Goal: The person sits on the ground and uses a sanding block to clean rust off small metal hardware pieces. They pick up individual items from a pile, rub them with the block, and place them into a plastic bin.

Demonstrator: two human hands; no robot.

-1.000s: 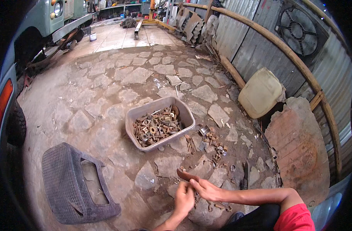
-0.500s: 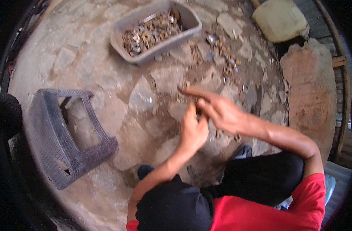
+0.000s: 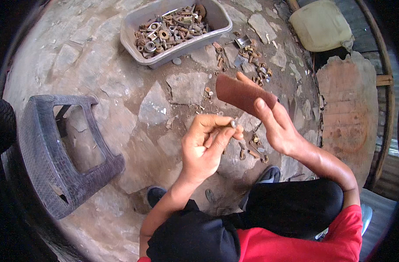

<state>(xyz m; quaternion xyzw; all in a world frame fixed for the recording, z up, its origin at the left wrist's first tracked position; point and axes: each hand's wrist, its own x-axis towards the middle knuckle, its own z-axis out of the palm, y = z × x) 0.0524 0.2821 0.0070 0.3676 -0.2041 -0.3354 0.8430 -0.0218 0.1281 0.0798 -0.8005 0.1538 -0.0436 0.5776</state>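
My left hand (image 3: 204, 144) pinches a small metal piece with a round, shiny end (image 3: 233, 124) between thumb and fingers. Most of that piece is hidden by the fingers, so its exact kind does not show. Up and to the right, my right hand (image 3: 276, 124) grips a curved strip of reddish-brown sandpaper (image 3: 241, 92), with the thumb on its near side and the fingers behind. The sandpaper and the metal piece are apart. Under my hands, several rusty bolts and small fittings (image 3: 253, 153) lie on the stone ground.
A grey plastic basin (image 3: 131, 41) full of rusty nuts, bolts and rings stands at the far side. More loose hardware (image 3: 252, 56) lies right of it. A dark plastic stool (image 3: 55, 161) lies at left; a yellowish jerrycan (image 3: 320, 26) and a rusty sheet (image 3: 348, 113) are at right.
My hands were together and have moved apart. My right hand has risen to the right, showing the sandpaper; my left hand has turned, bringing the metal piece's round end into view.
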